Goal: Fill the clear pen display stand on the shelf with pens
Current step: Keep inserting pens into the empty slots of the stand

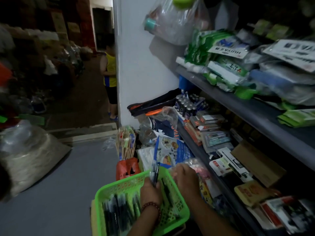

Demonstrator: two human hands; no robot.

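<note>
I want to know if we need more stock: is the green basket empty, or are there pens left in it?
Not empty. The green basket holds a row of dark pens on its floor, and the left hand grips a few more above it.

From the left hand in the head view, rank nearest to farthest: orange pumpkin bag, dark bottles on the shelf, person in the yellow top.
1. Orange pumpkin bag, just up-left of the left hand.
2. Dark bottles, higher right, on the shelf.
3. Person in the yellow top, far back in the aisle.
</note>
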